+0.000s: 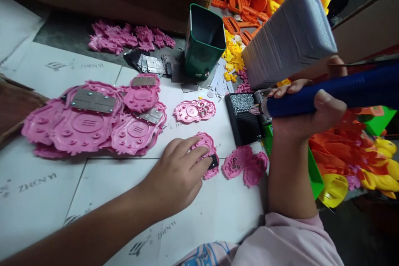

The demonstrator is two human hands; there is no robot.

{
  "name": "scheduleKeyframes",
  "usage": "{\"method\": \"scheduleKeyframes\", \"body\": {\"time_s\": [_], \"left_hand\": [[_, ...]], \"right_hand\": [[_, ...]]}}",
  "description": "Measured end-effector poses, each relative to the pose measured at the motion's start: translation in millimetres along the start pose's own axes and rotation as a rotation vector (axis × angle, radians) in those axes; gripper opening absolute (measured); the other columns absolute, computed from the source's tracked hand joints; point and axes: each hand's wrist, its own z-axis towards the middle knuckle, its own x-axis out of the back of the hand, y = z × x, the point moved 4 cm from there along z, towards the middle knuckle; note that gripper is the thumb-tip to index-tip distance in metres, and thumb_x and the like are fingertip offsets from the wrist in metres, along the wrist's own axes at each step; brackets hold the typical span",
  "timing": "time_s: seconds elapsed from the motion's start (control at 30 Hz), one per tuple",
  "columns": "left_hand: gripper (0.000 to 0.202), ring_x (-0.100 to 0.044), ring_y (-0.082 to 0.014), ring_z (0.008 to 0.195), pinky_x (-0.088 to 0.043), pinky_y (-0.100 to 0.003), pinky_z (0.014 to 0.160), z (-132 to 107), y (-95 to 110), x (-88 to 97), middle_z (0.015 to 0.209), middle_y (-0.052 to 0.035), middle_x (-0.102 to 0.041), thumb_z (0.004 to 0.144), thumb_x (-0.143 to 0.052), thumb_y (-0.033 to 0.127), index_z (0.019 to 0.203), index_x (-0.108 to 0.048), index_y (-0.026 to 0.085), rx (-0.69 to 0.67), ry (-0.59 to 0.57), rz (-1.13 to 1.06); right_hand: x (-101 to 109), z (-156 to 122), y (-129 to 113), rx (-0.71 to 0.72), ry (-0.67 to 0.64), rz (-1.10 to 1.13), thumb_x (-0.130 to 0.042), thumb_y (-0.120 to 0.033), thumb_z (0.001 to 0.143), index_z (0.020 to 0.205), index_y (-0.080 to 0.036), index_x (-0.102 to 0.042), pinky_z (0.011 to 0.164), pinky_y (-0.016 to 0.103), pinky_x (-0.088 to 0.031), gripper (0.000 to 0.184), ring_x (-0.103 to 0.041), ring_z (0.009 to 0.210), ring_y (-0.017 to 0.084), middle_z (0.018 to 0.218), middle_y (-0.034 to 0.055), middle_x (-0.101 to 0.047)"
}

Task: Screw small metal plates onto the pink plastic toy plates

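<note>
My left hand point(179, 170) rests on the white sheet with its fingers pressed down on a small pink plastic part point(207, 146), pinching a little black piece point(213, 161) against it. My right hand point(307, 110) is raised and wrapped round a blue electric screwdriver point(330, 91), whose tip points left over a black tray of screws point(245, 118). Another pink part point(193, 111) with screws in it lies just beyond my left hand. Two small pink parts point(246, 166) lie to its right.
A heap of larger pink shells point(90, 126) with metal plates lies at the left. A green bin point(204, 41) stands behind, next to loose metal plates point(152, 64) and more pink bits point(127, 37). A grey stack point(289, 37) and orange and yellow toy parts point(358, 158) crowd the right.
</note>
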Motion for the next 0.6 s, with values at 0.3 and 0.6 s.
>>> {"method": "scheduleKeyframes", "body": {"time_s": [0.3,0.6], "left_hand": [[0.027,-0.050,-0.0371,0.124,-0.041,-0.054,0.100,0.6,1.4,1.0,0.121,-0.0175,-0.065,0.091,-0.062,0.030,0.111,-0.066,0.012,0.044,-0.006,0.032],[0.043,-0.041,-0.0415,0.136,-0.037,-0.057,0.108,-1.4,0.1,-6.1,0.140,-0.0212,-0.053,0.082,-0.073,0.039,0.114,-0.065,0.012,0.078,-0.058,0.107]], "right_hand": [[1.8,-1.9,9.1,-0.034,-0.010,-0.015,-0.057,-0.038,0.065,0.095,-0.035,-0.067,0.050,0.031,-0.047,0.032,-0.053,0.046,0.014,0.056,-0.0070,-0.056],[-2.9,-3.0,10.6,-0.020,-0.089,-0.006,-0.058,-0.034,0.066,0.092,-0.033,-0.067,0.048,0.031,-0.048,0.027,-0.054,0.045,0.015,0.056,-0.0059,-0.055]]}}
